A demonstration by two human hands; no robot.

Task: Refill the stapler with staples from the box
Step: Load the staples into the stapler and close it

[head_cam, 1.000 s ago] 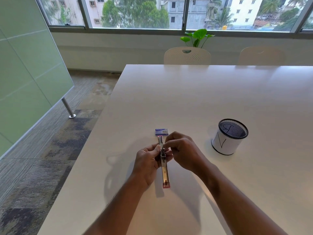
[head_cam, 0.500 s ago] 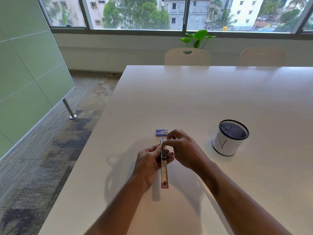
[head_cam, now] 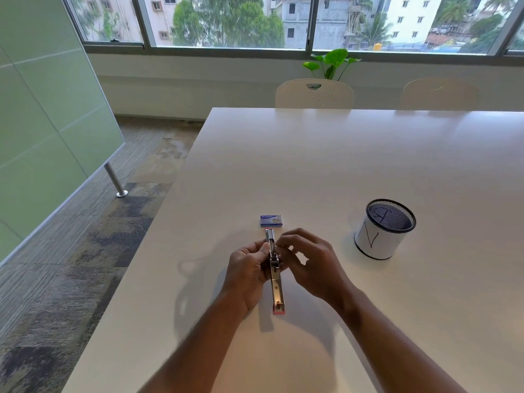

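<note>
Stapler (head_cam: 275, 275) as landmark: long, narrow, opened out flat w/ shiny metal channel facing up, pink-red plastic at both ends, lying lengthwise on smooth matte white desk (head_cam: 340, 165). Left hand (head_cam: 249, 272) clasped round its left side at mid-length, thumb pressed to the metal rail. Right hand (head_cam: 307, 259) on its right side, fingertips pinched at the rail near the far half; too small to tell if staples are between them. Box (head_cam: 271, 221) just beyond stapler's far tip, small, rectangular, blue-and-white card, closed as far as visible, not touching. Right of stapler, well apart: round cup (head_cam: 382, 229), black wire mesh w/ white paper wrap, marker strokes on it.
</note>
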